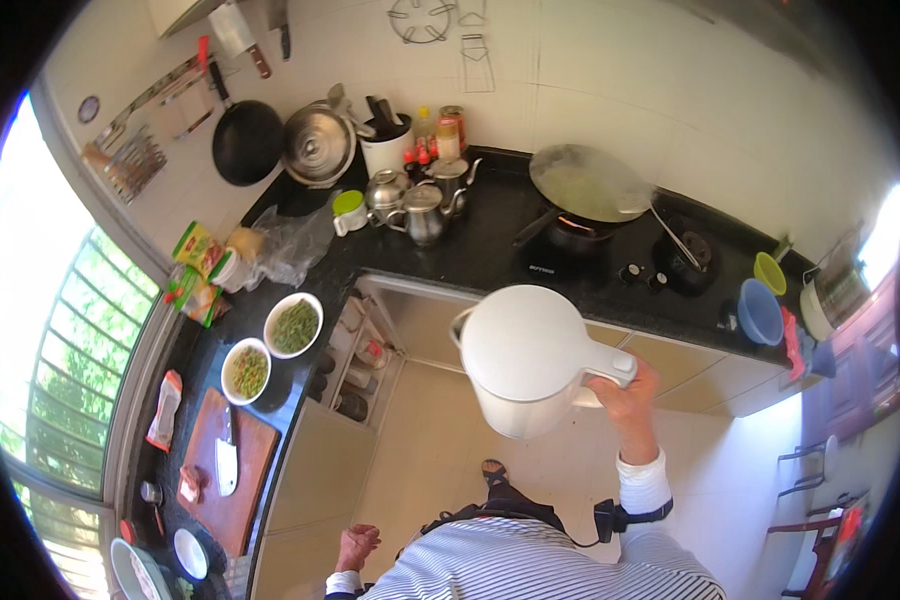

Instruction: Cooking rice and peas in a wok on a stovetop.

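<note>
My right hand (633, 401) grips the handle of a white electric kettle (526, 352), lifted in front of me over the floor and the counter's front edge. The kettle's lid is closed and its spout faces left. Low by my left side, beside the left counter, my left hand (358, 546) has its fingers curled in, with nothing seen in it. Beyond the kettle, a wok (581, 180) with pale green contents steams on the left burner of a black gas hob (581, 274), where a flame glows. A metal spatula (675, 236) leans from the wok's rim.
A wooden cutting board (251, 465) on the left counter bears a cleaver (226, 461) and a piece of meat (191, 484). Two bowls of chopped greens (294, 325) stand near it. Steel teapots (423, 214) stand left of the hob, plastic bowls (759, 311) to its right.
</note>
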The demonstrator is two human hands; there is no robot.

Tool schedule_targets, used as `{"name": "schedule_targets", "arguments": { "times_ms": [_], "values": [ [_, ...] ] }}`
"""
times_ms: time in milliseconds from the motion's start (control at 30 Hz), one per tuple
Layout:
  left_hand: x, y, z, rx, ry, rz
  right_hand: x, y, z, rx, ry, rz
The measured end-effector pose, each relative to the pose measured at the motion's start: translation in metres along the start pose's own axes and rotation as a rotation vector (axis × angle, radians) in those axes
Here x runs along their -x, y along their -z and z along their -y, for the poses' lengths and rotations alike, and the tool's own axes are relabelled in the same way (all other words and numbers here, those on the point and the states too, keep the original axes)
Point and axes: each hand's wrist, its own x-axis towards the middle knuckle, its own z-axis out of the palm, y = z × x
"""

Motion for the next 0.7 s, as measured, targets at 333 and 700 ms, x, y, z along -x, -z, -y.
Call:
{"name": "schedule_targets", "arguments": {
  "times_ms": [333, 700],
  "values": [
    [0.049, 0.064, 0.289, -0.198, -0.008, -0.011, 0.072, -0.141, 0.061, -0.24, 0.054, 0.332],
    [0.094, 0.057, 0.26, 0.348, 0.362, -0.144, 0.073, -0.138, 0.065, -0.361, -0.018, 0.364]
  ]
}}
